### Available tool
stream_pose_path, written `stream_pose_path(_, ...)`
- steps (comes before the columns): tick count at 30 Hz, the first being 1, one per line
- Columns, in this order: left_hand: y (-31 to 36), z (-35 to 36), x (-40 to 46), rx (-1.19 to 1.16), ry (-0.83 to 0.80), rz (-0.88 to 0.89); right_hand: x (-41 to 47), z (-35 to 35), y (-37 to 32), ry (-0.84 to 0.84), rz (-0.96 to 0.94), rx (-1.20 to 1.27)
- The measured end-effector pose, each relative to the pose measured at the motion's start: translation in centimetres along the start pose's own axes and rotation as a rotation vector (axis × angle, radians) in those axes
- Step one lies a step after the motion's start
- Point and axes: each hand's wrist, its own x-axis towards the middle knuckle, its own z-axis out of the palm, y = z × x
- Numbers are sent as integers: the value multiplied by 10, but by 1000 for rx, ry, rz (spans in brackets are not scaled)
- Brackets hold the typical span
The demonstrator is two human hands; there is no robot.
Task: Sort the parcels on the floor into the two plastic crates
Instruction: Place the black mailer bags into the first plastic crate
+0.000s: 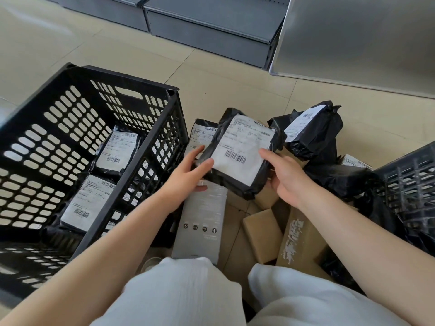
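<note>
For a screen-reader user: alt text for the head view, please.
Both hands, left hand and right hand, hold a black plastic-wrapped parcel with a white label above mixed parcels on the floor, beside a black slotted plastic crate holding two similar parcels.

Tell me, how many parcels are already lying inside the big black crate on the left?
2 can be seen in the left crate: one black parcel toward the far end, another black parcel nearer the person. Others may be hidden behind the crate's near wall.
</note>
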Motion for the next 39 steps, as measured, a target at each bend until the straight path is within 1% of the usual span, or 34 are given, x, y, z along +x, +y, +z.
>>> stream_pose_path(2,11,-7,3,-14,17,23,2,9,-10,-24,-18,9)
stream_pose_path(5,27,-16,5,-79,47,13,5,29,-24,-53,-44,-3)
stream_pose_path(11,57,-49,7,-139,163,44,14,70,-46,-95,-74,-90)
stream_pose_path(15,71,-79,0,-172,197,78,17,97,-55,-165,-111,-192)
stream_pose_path(18,73,-107,-1,-243,268,88,18,115,-56,-203,-133,-310)
stream_pose_path(20,70,-127,0,-291,331,88,19,129,-54,-203,-135,-418)
stream_pose_path(22,66,-146,1,-354,383,88,20,143,-51,-206,-181,-620)
stream_pose_path(24,59,-158,4,-411,442,84,22,151,-45,-233,-287,-872)
stream_pose_path(26,50,-172,8,-479,502,63,25,161,-40,-271,-398,-1052)
stream_pose_path(28,38,-184,10,-508,553,30,29,171,-36,-297,-487,-1126)
stream_pose_path(31,21,-198,12,-525,606,-20,34,187,-31,-336,-564,-1174)
stream_pose_path(34,2,-205,15,-395,609,-79,35,196,-23,-384,-581,-1312)
stream_pose_path(36,-13,-207,19,-297,578,-128,34,198,-18,-430,-585,-1495)
stream_pose_path(38,-28,-207,25,-261,551,-185,34,198,-15,-433,-611,-1657)
stream_pose_path(39,-35,-207,29,-258,545,-211,34,198,-14,-425,-624,-1699)
